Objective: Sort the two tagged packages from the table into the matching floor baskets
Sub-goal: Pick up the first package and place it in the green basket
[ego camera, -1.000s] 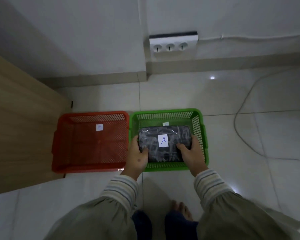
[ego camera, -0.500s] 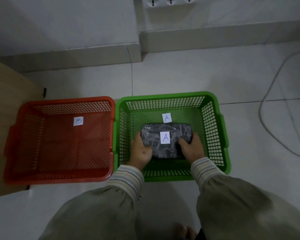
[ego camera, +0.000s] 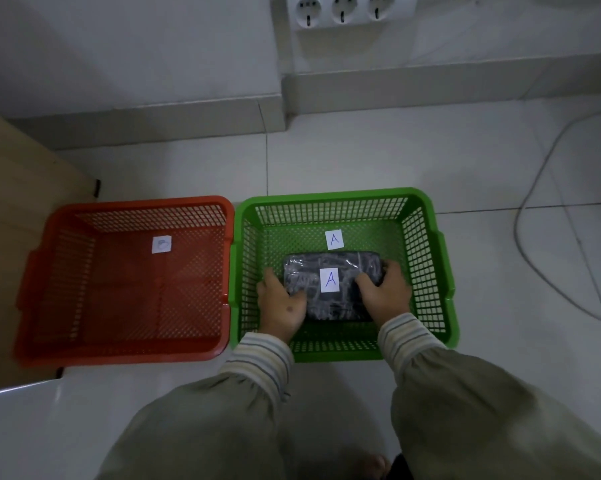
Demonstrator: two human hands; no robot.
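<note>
The dark plastic-wrapped package [ego camera: 330,285] sits low inside the green basket [ego camera: 430,216], near its centre. The left hand [ego camera: 281,303] grasps the package's 9 o'clock edge and the right hand [ego camera: 384,289] grasps its 3 o'clock edge. This two-sided hold keeps the package level, with its white "A" tag [ego camera: 330,280] face-up. A matching "A" label [ego camera: 334,239] lies on the basket floor at 12 o'clock from the package, which confirms the correct destination. Whether the package already rests on the basket floor cannot be told.

The package is a rounded rectangle in glossy, wrinkled film. Both baskets are rigid perforated plastic with lattice walls. The red basket [ego camera: 49,237] stands just beside the green one at 9 o'clock; its own label [ego camera: 161,244] is too blurred to read.
</note>
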